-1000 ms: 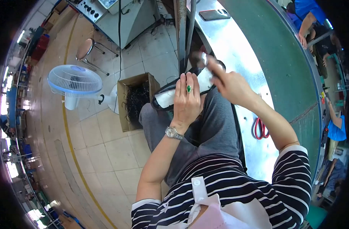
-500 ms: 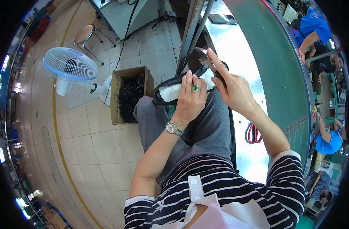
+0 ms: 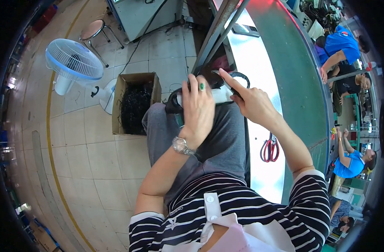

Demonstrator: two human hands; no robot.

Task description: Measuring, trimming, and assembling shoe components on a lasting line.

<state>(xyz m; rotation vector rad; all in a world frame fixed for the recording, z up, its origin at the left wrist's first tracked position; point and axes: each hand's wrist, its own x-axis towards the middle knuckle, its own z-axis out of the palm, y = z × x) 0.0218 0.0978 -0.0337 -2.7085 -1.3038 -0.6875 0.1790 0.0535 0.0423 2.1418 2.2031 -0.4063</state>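
Note:
Across my lap lies a black shoe with a white insole (image 3: 222,95), its toe and heel partly covered by my hands. My left hand (image 3: 196,109), with a watch on the wrist and a green-stoned ring, is laid over the shoe's left part and grips it, slightly blurred. At the shoe's right part, my right hand (image 3: 259,107) is closed around a dark-handled tool (image 3: 236,93), the index finger stretched along it. Only a bit of the tool's shiny metal end shows beside that fingertip. Its exact kind is hard to make out.
Right of my legs runs a shiny metal ledge (image 3: 261,176) with red-handled scissors (image 3: 270,150) and a phone (image 3: 245,30). Beyond is a green belt (image 3: 303,105), with people in blue shirts past it. A carton (image 3: 157,90) of black scraps, a fan (image 3: 74,59) and a stool (image 3: 92,30) stand left.
My left hand has slid left along the shoe. The metal end of the tool in my right hand has come down closer to the shoe. The whole view has shifted slightly.

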